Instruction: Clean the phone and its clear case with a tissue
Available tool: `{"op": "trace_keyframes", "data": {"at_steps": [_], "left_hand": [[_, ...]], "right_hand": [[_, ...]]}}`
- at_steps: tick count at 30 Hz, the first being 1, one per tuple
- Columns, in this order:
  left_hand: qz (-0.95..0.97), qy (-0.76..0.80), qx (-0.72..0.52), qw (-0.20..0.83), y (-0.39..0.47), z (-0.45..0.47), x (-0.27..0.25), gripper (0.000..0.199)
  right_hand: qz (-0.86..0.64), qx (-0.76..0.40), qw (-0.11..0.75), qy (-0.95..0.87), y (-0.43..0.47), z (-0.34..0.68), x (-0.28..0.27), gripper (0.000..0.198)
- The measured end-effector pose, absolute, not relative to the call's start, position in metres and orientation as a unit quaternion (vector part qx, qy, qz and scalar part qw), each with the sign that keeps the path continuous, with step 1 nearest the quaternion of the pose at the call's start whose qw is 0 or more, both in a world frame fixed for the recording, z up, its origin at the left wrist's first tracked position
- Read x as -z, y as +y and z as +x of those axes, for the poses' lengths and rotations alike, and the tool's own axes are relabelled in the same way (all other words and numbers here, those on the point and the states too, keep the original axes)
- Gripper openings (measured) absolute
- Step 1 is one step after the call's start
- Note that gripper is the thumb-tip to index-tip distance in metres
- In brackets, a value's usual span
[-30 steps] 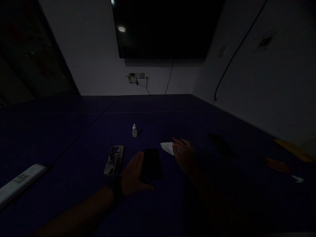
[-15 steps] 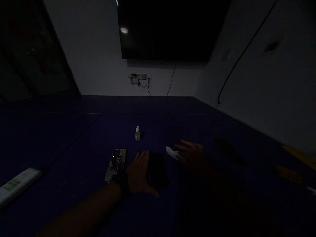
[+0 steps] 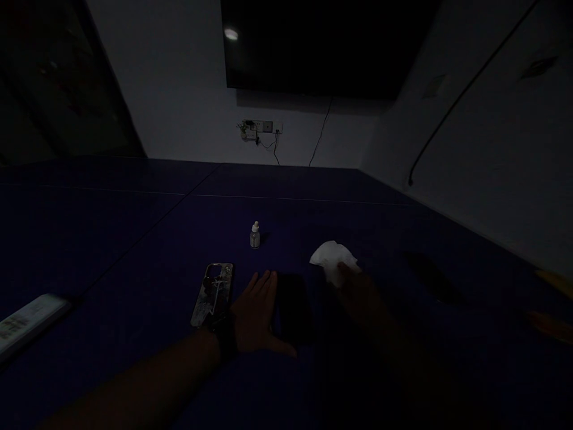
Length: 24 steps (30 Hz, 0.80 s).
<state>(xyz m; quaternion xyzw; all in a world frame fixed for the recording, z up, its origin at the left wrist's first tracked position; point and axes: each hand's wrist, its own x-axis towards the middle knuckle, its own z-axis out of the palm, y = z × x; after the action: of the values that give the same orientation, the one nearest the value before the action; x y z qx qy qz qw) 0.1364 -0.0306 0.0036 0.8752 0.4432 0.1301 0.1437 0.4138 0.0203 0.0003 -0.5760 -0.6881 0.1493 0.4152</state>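
A dark phone-shaped slab [image 3: 295,307] lies flat on the blue surface [image 3: 179,370]. Against its left edge rests my left hand [image 3: 254,319], stretched out flat with the thumb by the slab's near end. To the right, my right hand [image 3: 358,289] pinches a white tissue or cloth [image 3: 332,257], which fans out beyond the fingertips. Left of my left hand is a patterned phone case [image 3: 215,291], partly covered by my wrist. A small clear dropper bottle [image 3: 255,239] with a white top stands upright farther off.
A long white box [image 3: 31,322] lies at the far left. On the right are a dark flat object [image 3: 430,278] and an orange item [image 3: 550,325], both dim. Behind, a large screen [image 3: 322,48] hangs on the wall above sockets [image 3: 264,126] and cables.
The white tissue or cloth was crumpled under my blurred, spread right hand; now it is spread out and pinched in the fingers. My left hand stays flat beside the slab. The view has shifted slightly.
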Motion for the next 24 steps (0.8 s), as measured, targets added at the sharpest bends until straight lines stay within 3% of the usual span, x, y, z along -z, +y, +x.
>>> {"op": "trace_keyframes", "data": {"at_steps": [2, 5, 8, 11, 14, 16, 24], "left_hand": [[0.872, 0.448, -0.127, 0.149, -0.031, 0.137, -0.005, 0.14], [0.869, 0.453, -0.129, 0.153, -0.032, 0.138, -0.007, 0.138], [0.869, 0.452, -0.134, 0.15, -0.032, 0.138, -0.007, 0.138], [0.87, 0.45, -0.138, 0.148, -0.031, 0.137, -0.005, 0.14], [0.87, 0.448, -0.138, 0.153, -0.031, 0.135, -0.004, 0.14], [0.871, 0.444, -0.142, 0.155, -0.031, 0.135, -0.004, 0.139], [0.868, 0.447, -0.132, 0.17, -0.031, 0.137, -0.006, 0.14]], "right_hand": [[-0.57, -0.221, 0.43, -0.664, 0.012, 0.398, -0.003, 0.036], [-0.596, -0.235, 0.445, -0.626, 0.005, 0.385, -0.011, 0.049], [-0.56, -0.133, 0.463, -0.674, 0.012, 0.388, -0.015, 0.046], [-0.39, -0.035, 0.36, -0.847, 0.025, 0.394, -0.009, 0.044], [-0.274, -0.052, 0.197, -0.94, 0.028, 0.397, 0.001, 0.048], [-0.244, -0.072, 0.134, -0.958, 0.024, 0.4, 0.002, 0.051], [-0.194, -0.073, 0.118, -0.971, 0.008, 0.402, -0.022, 0.067]]}}
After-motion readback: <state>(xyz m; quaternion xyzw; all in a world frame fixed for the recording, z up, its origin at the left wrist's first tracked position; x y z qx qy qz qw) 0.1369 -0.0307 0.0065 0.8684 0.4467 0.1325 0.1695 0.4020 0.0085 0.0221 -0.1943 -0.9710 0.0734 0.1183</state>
